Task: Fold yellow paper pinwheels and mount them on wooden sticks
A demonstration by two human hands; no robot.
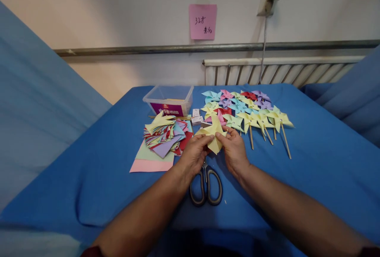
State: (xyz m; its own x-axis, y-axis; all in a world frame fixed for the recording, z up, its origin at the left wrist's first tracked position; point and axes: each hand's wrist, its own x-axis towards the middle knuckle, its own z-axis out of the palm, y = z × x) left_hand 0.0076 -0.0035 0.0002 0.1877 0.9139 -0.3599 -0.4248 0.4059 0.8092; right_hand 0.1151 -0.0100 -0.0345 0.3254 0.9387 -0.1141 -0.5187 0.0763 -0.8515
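Observation:
A pale yellow paper pinwheel [217, 128] is held up between both hands, its points spread. My left hand [196, 152] pinches its left side with thumb and fingers, and my right hand [235, 149] grips the right side, thumb pressed near the centre. No stick shows on this pinwheel. Below the hands lies a pair of scissors [207, 184] with dark handles; the blades are mostly hidden. To the left is a pile of folded coloured paper pieces [164, 134]. Finished pinwheels on wooden sticks [242, 104] lie in rows to the right.
A clear plastic box [169, 91] with a purple label stands at the back. Small white boxes [196, 117] are beside it, near thin sticks [152, 117]. Flat pink paper [151, 165] lies under the pile. Blue cloth [113, 162] covers the table; a wall and radiator [282, 71] stand behind.

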